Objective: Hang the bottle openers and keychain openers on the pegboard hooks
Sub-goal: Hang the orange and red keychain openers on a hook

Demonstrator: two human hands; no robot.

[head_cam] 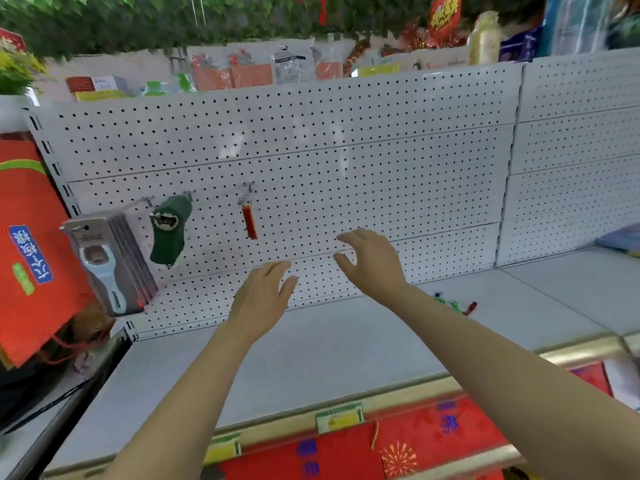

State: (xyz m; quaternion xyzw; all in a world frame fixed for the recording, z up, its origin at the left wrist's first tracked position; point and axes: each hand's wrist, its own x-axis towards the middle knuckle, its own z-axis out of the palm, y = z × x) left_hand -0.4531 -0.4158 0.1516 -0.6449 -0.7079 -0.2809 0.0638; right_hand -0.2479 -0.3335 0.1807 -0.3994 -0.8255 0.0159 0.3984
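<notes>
A white pegboard (346, 161) backs a grey shelf (329, 348). On its hooks hang a stack of carded grey bottle openers (107, 261) at the left, a green opener (169, 230) beside it, and a red keychain opener (249, 220). Several small coloured keychain openers (457, 304) lie on the shelf at the pegboard's foot, behind my right forearm. My left hand (259, 299) is raised with straight fingers and holds nothing. My right hand (372, 261) is also empty, fingers loosely spread, close to the board and to the right of the red opener.
A red paper bag (31, 244) hangs at the far left. Red festive items (415, 441) hang below the shelf's gold front rail (398, 393). Packaged goods (263, 69) show above the pegboard's top edge. A second pegboard panel (575, 143) continues to the right.
</notes>
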